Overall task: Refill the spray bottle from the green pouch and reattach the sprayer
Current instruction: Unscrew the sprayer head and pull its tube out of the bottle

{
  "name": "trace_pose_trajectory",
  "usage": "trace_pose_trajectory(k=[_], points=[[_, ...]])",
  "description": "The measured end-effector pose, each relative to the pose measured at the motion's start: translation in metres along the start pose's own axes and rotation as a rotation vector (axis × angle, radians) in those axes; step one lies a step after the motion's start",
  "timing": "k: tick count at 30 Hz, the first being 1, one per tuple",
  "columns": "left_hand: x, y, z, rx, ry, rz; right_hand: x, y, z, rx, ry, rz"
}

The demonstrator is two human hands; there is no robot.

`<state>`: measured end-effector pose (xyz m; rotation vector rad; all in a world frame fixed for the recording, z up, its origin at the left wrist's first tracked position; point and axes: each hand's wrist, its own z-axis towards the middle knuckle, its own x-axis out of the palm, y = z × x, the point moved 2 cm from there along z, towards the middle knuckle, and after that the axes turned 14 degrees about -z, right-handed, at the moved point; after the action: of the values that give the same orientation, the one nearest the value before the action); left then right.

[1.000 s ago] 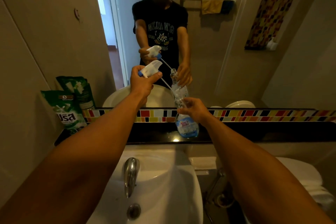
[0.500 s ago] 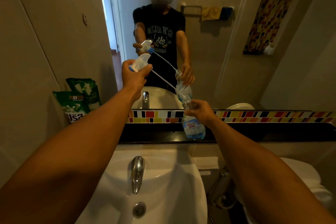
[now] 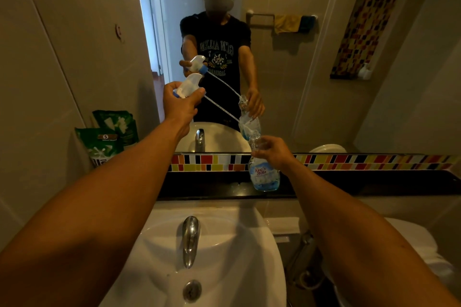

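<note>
A clear spray bottle point(image 3: 264, 177) with a blue and white label stands on the black ledge point(image 3: 374, 183) under the mirror. My right hand point(image 3: 272, 151) grips its neck. My left hand point(image 3: 178, 102) is raised up and to the left, closed on the white sprayer head point(image 3: 189, 85). The sprayer's thin dip tube point(image 3: 222, 111) slants down to the right, and its tip is near the bottle's mouth. A green pouch point(image 3: 101, 146) leans against the left wall at the ledge's end.
A white basin point(image 3: 232, 257) with a chrome tap point(image 3: 190, 239) lies below the ledge. A white toilet point(image 3: 414, 244) is at the lower right. The mirror point(image 3: 299, 57) doubles the hands, bottle and pouch. A coloured tile strip point(image 3: 361, 161) runs along the mirror's base.
My left hand has lifted the sprayer head up and to the left, drawing the dip tube almost fully out of the bottle. My right hand stays on the bottle's neck.
</note>
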<state>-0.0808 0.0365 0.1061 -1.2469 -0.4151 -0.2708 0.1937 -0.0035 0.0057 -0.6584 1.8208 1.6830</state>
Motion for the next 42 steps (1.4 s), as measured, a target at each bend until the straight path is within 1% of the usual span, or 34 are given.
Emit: trace_pose_trajectory(k=[16,29,36,42], points=[[0.001,-0.008,-0.001,0.016,-0.009,-0.023,0.0,0.008,0.006,-0.02,0.002,0.011],[0.0,-0.007,0.003,-0.027,-0.016,-0.009,-0.003,0.01,0.007,-0.031,-0.005,-0.005],[-0.008,-0.015,0.007,-0.024,-0.099,-0.045,-0.007,0.004,0.006,-0.03,-0.034,-0.004],[-0.022,-0.018,0.007,-0.035,-0.184,-0.143,-0.009,-0.002,0.006,-0.024,-0.067,0.025]])
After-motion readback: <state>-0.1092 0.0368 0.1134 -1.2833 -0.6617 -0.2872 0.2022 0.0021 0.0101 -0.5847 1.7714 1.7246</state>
